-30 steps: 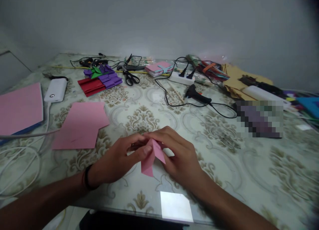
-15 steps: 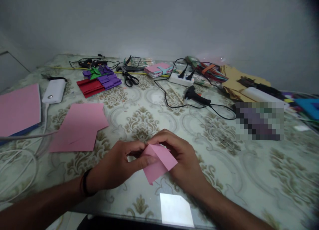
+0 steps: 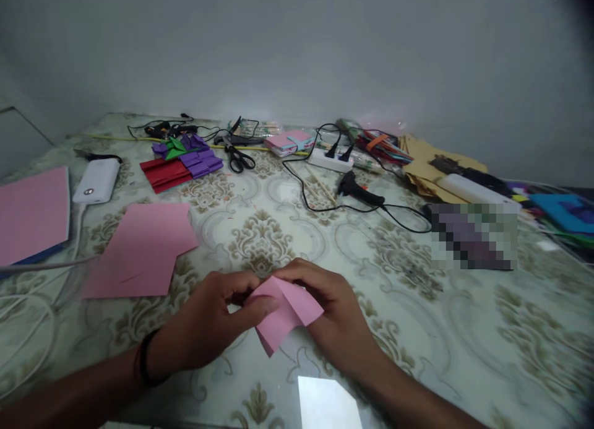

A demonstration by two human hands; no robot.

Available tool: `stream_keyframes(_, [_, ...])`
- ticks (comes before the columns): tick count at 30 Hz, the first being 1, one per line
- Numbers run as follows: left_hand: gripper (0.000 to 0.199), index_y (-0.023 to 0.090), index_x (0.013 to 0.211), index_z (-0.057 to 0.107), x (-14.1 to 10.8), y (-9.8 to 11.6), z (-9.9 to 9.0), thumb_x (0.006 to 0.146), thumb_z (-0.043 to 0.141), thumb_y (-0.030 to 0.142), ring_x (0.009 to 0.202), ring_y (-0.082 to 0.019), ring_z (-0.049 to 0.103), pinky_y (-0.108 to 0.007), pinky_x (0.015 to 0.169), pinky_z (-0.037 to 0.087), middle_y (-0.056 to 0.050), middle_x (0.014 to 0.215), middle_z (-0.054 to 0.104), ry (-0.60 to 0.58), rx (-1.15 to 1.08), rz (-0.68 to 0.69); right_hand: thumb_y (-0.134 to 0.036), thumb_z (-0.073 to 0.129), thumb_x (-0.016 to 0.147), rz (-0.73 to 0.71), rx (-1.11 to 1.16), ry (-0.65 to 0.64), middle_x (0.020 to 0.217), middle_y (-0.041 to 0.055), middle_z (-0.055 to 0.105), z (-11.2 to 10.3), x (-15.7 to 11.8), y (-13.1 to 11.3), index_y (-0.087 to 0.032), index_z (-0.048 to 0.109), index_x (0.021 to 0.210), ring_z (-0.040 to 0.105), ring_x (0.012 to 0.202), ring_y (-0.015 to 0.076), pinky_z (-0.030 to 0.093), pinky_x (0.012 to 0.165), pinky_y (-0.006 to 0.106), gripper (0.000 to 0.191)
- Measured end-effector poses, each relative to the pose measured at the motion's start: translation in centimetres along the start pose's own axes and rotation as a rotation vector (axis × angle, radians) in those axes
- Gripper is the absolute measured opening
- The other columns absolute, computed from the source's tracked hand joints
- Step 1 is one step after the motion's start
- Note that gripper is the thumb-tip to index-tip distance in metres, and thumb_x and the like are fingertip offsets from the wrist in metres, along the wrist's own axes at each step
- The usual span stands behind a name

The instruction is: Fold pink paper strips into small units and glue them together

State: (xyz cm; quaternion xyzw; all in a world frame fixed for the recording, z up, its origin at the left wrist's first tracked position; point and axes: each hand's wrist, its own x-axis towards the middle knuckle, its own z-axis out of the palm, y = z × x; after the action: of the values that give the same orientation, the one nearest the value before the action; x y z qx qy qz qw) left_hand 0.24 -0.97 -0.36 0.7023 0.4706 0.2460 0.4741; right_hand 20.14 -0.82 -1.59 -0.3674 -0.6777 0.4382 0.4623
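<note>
A small folded piece of pink paper [image 3: 284, 311] is held between both hands above the near middle of the table. My left hand [image 3: 213, 320] pinches its left side, the thumb lying on top and the fingertips behind the upper edge. From the right, my right hand [image 3: 331, 305] grips the back and upper edge; part of its fingers is hidden by the paper. One crease runs down from the top, and the lower edge hangs free. Larger pink sheets [image 3: 139, 249] lie flat to the left of my left hand.
Left are a pink stack [image 3: 32, 215], a white power bank [image 3: 97, 180] and its cable. Farther back lie folded red paper [image 3: 166, 171], purple paper [image 3: 202, 161], scissors [image 3: 240, 158] and a power strip [image 3: 330, 158]. A black glue gun [image 3: 359, 190] with a looping cord lies right of centre.
The view has tilted slightly, so the scene sits lower. In my hands the pink paper has bent more, its right flap lifting and its lower corner curling.
</note>
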Motion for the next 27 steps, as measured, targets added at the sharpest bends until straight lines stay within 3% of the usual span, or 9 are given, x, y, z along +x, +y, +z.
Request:
stream_keyframes(8, [0.028,0.018,0.077,0.064,0.0,-0.2,-0.2,0.096,0.060,0.037,0.062,-0.011,0.049,-0.023,0.056,0.036,0.004,0.065,0.057,0.082,0.027,0.014,-0.010,0.066,0.086,0.077,0.002,-0.004,0.087,-0.0007,0.074,-0.3,0.1,-0.2,-0.025,0.079,0.098,0.068,0.078,0.0156,0.050,0.073,0.028,0.023])
stream_keyframes(13, [0.023,0.019,0.080,0.067,-0.1,-0.2,-1.0,0.096,0.058,0.033,0.064,-0.013,0.057,-0.023,0.059,0.041,0.004,0.068,0.064,0.132,0.113,0.004,-0.024,0.059,0.097,0.212,0.211,-0.101,0.108,0.0049,0.077,-1.5,0.4,0.4,-0.025,0.074,0.117,0.071,0.099,0.0214,0.054,0.087,0.034,0.026])
stream_keyframes(16, [0.020,0.019,0.080,0.066,0.0,-0.1,-1.2,0.095,0.059,0.031,0.062,-0.012,0.058,-0.022,0.057,0.041,0.004,0.067,0.064,0.095,0.138,-0.002,-0.031,0.050,0.101,0.201,0.221,-0.073,0.109,0.0050,0.076,-1.8,0.5,0.3,-0.025,0.076,0.113,0.069,0.100,0.0208,0.053,0.092,0.036,0.029])
stream_keyframes(22, [0.021,0.018,0.082,0.068,0.1,0.2,-0.8,0.095,0.060,0.031,0.057,-0.010,0.061,-0.021,0.056,0.043,0.004,0.065,0.066,0.055,0.127,0.004,-0.036,0.072,0.092,0.307,-0.008,-0.075,0.076,0.0010,0.071,-0.7,0.6,-0.4,-0.020,0.075,0.093,0.065,0.072,0.0161,0.050,0.066,0.028,0.016])
stream_keyframes(27, [0.027,0.017,0.088,0.070,0.1,0.2,-1.1,0.096,0.061,0.040,0.060,-0.012,0.062,-0.022,0.059,0.046,0.003,0.065,0.066,0.059,0.028,-0.025,-0.036,0.073,0.090,0.329,0.025,0.007,0.072,-0.0006,0.068,-0.7,0.6,-0.1,-0.019,0.073,0.086,0.062,0.066,0.0139,0.049,0.063,0.027,0.017])
